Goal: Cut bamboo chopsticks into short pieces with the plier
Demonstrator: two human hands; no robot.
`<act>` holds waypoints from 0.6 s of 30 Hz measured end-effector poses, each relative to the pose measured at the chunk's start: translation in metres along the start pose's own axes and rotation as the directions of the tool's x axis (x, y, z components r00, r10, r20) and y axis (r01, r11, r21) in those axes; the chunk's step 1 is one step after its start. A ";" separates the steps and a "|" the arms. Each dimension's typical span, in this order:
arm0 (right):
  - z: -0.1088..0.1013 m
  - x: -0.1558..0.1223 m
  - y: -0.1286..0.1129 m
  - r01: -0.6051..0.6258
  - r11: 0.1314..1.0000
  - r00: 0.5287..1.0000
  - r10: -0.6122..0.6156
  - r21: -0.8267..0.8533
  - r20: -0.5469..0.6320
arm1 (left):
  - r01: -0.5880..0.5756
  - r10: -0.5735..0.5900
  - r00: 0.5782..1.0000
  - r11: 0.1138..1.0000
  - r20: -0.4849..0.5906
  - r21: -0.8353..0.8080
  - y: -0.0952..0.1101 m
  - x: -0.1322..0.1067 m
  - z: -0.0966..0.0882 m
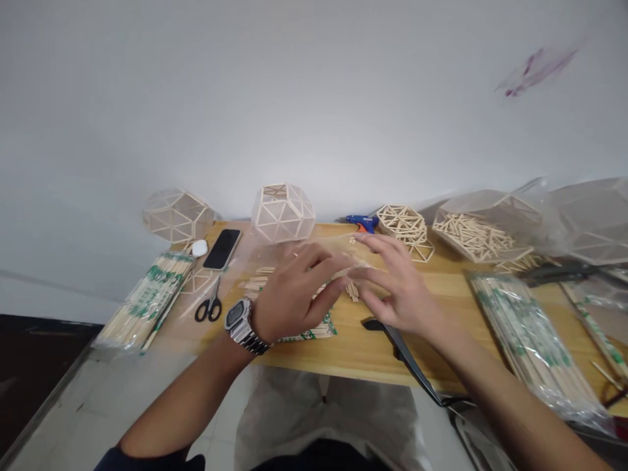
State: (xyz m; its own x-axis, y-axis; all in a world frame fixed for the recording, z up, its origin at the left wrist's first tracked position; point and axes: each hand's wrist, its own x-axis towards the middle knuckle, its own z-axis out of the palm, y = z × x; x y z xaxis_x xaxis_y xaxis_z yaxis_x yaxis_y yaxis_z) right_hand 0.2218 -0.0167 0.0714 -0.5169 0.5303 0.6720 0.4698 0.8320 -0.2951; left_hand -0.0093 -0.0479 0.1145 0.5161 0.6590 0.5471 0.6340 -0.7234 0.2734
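My left hand (294,288), with a metal watch (239,320) on the wrist, and my right hand (397,291) meet over the middle of the wooden table (353,353). The fingers of both hands are pinched on a clear plastic wrapper (338,247) held between them just above the table. Short wooden sticks (352,292) lie right below the fingertips. A partly used pack of sticks (314,332) lies under my left hand. A black hand tool (407,356) lies under my right wrist.
Two stick domes (177,214) (283,212) stand at the back, beside a phone (222,248), scissors (209,307) and a blue glue gun (363,223). Stacked stick panels (405,226) and a bag of loose sticks (475,237) lie at the back right. Stick packs (147,297) (530,340) flank both sides.
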 end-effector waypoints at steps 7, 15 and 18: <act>0.007 -0.030 0.044 -0.580 0.782 0.777 0.615 0.229 -0.134 | 0.363 -0.369 0.926 0.928 0.078 0.088 -0.044 -0.038 0.027; 0.016 -0.018 0.061 -0.819 0.429 0.541 0.799 0.381 0.263 | 0.605 -0.613 0.790 0.786 0.031 0.124 -0.083 -0.065 0.047; 0.024 -0.013 0.059 -0.825 0.422 0.543 0.775 0.375 0.323 | 0.694 -0.694 0.720 0.720 0.018 0.011 -0.090 -0.069 0.048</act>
State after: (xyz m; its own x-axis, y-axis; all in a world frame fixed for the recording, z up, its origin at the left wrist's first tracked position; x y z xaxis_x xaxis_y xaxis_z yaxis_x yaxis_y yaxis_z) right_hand 0.2389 0.0290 0.0289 -0.1475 0.9856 -0.0830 0.3562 -0.0254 -0.9341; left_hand -0.0741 -0.0183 0.0142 -0.0579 0.9801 0.1900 0.8209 -0.0616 0.5678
